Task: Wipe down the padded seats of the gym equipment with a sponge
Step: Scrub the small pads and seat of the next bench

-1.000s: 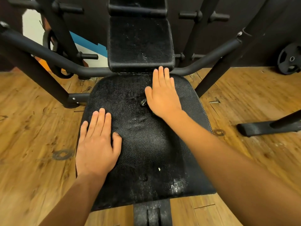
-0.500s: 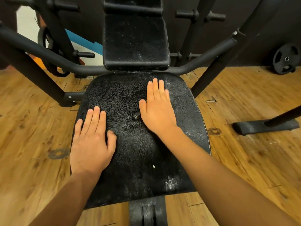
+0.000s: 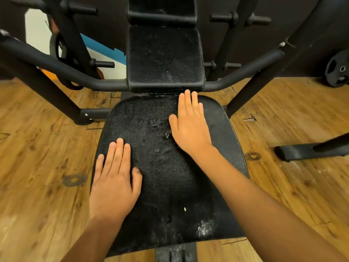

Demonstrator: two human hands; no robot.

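right hand (image 3: 189,127) farther up the padded seat (image 3: 170,178), left hand (image 3: 113,186) flat

Hidden, cut off, blurred
A small dark object (image 3: 167,133) peeps from beneath the right hand (image 3: 189,127), too covered to identify; at 2 o'clock the frame edge cuts a weight plate (image 3: 338,69); the floor (image 3: 28,214) at 8 o'clock blurs.

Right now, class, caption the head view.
Left hand and right hand spread flat over the dusty black padded seat.

readable text: none | seat pad (image 3: 166,176): no label legible | weight plate (image 3: 338,69): markings too small to read
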